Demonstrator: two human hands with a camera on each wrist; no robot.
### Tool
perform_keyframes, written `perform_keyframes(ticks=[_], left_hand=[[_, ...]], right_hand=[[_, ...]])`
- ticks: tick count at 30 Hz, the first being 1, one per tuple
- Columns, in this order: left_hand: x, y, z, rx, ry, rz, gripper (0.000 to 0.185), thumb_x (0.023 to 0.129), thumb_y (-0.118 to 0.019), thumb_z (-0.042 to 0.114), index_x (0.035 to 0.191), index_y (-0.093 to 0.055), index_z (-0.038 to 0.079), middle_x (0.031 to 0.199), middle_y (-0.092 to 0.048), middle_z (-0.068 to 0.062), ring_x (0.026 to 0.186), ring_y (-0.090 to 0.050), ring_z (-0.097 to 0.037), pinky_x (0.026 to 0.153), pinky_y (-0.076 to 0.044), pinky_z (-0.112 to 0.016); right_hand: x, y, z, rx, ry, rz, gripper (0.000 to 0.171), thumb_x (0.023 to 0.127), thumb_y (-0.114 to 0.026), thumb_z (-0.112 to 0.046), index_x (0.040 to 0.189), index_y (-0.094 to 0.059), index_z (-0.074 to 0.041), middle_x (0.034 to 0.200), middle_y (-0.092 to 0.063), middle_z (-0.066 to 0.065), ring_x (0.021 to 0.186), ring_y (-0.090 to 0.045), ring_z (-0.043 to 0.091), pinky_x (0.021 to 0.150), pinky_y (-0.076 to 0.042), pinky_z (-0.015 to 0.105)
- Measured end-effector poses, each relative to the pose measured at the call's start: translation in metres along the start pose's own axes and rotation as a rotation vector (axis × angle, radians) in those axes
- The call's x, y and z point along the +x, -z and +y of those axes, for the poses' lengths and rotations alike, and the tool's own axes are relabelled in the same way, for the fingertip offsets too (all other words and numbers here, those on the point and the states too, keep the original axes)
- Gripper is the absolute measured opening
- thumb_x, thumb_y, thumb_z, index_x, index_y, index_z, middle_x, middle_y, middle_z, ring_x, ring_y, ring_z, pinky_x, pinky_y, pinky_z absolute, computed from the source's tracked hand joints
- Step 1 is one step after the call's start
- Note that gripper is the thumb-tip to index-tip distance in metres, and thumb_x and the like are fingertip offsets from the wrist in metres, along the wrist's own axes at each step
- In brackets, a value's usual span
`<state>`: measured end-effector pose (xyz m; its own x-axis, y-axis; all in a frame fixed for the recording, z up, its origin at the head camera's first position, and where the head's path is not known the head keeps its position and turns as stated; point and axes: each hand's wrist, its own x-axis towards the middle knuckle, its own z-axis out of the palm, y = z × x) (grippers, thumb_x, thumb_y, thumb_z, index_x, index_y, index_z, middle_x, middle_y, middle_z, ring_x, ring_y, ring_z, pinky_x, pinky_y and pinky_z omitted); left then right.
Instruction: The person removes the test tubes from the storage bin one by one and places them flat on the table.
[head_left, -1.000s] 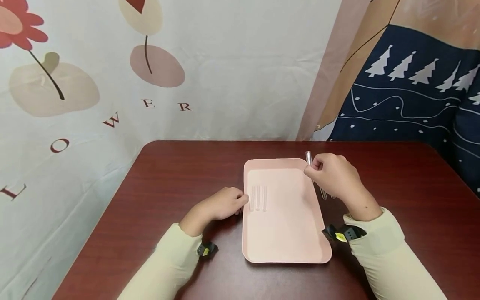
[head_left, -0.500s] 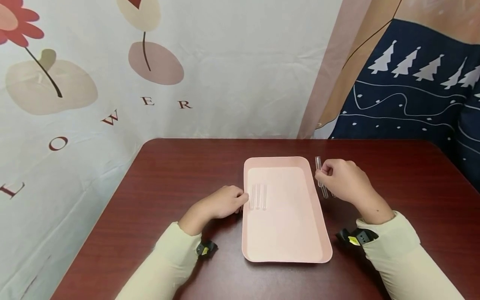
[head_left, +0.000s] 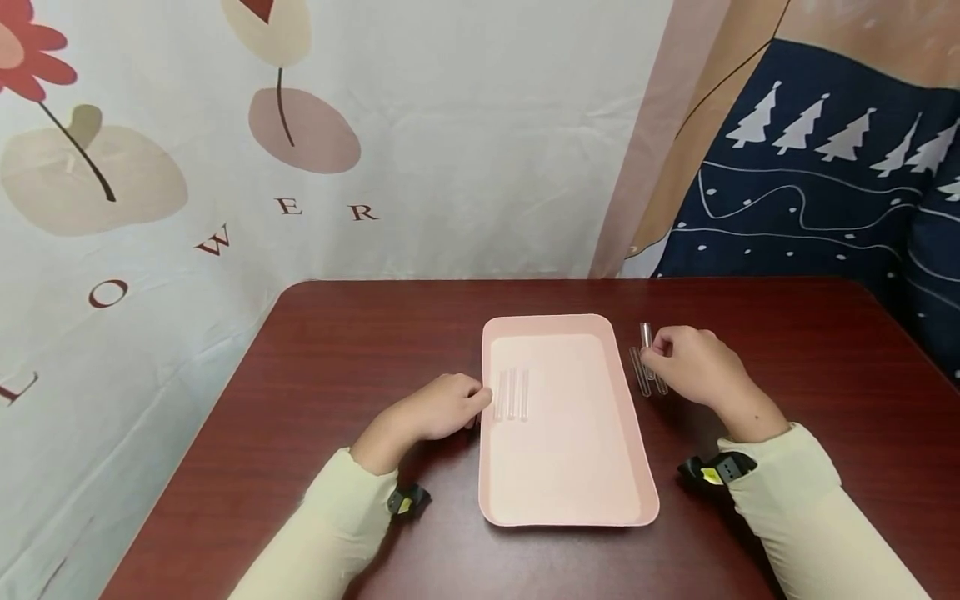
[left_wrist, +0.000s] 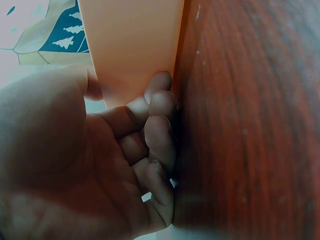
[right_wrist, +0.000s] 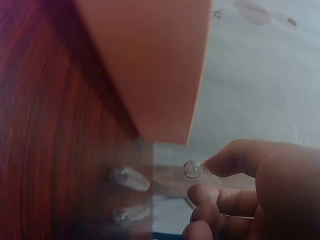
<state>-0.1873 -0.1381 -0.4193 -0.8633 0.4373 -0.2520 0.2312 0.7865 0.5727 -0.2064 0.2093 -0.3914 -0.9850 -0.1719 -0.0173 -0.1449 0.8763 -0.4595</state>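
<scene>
Just off the three-o'clock rim of the pink plastic tray (head_left: 570,508), the right hand (head_left: 693,367) pinches a clear glass tube (head_left: 647,340), long axis toward twelve, above two others (head_left: 642,375) on the tabletop (head_left: 360,350); the left hand (head_left: 442,408), loosely curled, touches the nine-o'clock rim.

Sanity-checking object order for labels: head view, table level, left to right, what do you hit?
left hand → three clear tubes in the tray → bare floor of the pink tray → clear tubes on the table → right hand, pinching one tube.
</scene>
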Motion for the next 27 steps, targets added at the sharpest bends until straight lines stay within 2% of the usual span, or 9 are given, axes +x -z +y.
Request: perform_keyframes(ticks=[13,27], left_hand=[[0.001,0.001,0.003,-0.002,-0.005,0.002,0.040,0.096,-0.039,0.025,0.064,-0.060,0.013,0.056,-0.057,0.004,0.054,-0.050,-0.012,0.061,-0.043,-0.026],[0.000,-0.001,0.000,-0.004,-0.008,0.008,0.040,0.095,-0.040,0.024,0.064,-0.061,0.012,0.056,-0.056,0.005,0.053,-0.050,-0.011,0.059,-0.043,-0.026]], right_hand=[[0.005,0.002,0.016,-0.064,-0.043,-0.070,0.026,0.096,-0.051,-0.025,0.077,-0.060,-0.010,0.063,-0.055,0.005,0.060,-0.050,0.019,0.048,-0.038,0.031],[0.007,-0.002,0.023,-0.077,-0.064,-0.115,0.025,0.094,-0.050,-0.025,0.077,-0.059,-0.009,0.064,-0.052,0.005,0.060,-0.049,0.019,0.048,-0.038,0.031]])
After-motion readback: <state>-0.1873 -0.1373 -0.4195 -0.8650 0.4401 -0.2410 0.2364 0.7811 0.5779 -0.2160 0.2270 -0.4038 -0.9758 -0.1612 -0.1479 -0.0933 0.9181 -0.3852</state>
